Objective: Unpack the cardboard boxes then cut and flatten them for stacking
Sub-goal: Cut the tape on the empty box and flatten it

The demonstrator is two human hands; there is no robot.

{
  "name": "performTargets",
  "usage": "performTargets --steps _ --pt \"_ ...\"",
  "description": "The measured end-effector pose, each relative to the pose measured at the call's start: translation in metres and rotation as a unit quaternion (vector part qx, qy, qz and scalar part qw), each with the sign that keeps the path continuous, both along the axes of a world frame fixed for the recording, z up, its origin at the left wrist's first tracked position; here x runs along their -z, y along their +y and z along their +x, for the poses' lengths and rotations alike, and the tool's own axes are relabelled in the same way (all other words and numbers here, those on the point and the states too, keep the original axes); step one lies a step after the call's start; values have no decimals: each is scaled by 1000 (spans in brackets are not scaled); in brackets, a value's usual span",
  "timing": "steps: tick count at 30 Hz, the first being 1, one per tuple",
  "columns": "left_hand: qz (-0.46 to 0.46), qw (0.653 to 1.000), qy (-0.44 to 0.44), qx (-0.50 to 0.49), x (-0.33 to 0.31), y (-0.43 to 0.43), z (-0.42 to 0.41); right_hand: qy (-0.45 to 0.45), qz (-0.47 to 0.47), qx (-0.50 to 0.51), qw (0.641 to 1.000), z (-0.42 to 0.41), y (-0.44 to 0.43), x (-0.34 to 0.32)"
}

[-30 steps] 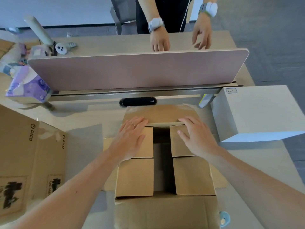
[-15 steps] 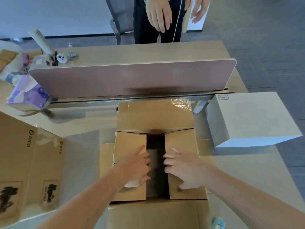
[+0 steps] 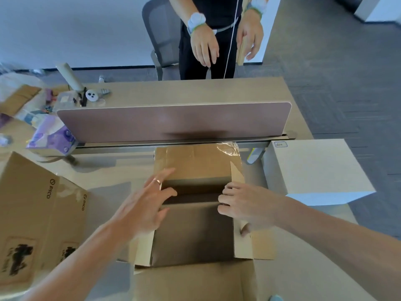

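Pale wood desk [image 3: 104, 177] carries the open cardboard box [image 3: 195, 231] just this side of the mauve divider [image 3: 173, 122]. The left hand [image 3: 141, 207] is released, fingers spread straight at the box's left rim. The right hand [image 3: 247, 205] curls fingers and thumb round the right flap [image 3: 243, 250]. The box looks empty, so probably light; the board is likely stiff but creasable, best held at flap edges.

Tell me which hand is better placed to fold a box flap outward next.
Probably the right hand: its fingers curl over the edge of the right flap, while the left hand is spread flat, gripping nothing.
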State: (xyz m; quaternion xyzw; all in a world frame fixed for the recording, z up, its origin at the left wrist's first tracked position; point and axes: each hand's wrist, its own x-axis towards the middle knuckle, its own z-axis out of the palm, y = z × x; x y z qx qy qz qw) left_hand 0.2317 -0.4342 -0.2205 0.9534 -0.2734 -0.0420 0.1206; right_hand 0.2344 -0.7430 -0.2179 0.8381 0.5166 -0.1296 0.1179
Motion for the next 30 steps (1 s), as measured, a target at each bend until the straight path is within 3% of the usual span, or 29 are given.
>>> performTargets --steps 5,8,16,22,24,26,28,30 --pt "38 981 117 -152 -5 25 -1 -53 39 22 998 6 -17 0" --pt "41 974 135 -176 -12 39 -6 -76 45 35 995 8 -19 4" --pt "119 990 75 -1 -18 46 -14 -62 39 228 971 15 -6 -4" --pt "241 963 43 116 -19 38 -18 -79 26 335 939 30 17 -3" --pt "215 966 -3 145 -13 45 -21 -99 22 373 922 34 19 1" --pt "204 961 -38 181 0 61 -23 -63 63 421 903 32 21 6" --pt "208 955 -38 207 18 73 -26 -29 110 457 882 31 22 10" --pt "202 954 -36 220 34 80 -32 -50 114 462 878 34 23 14"
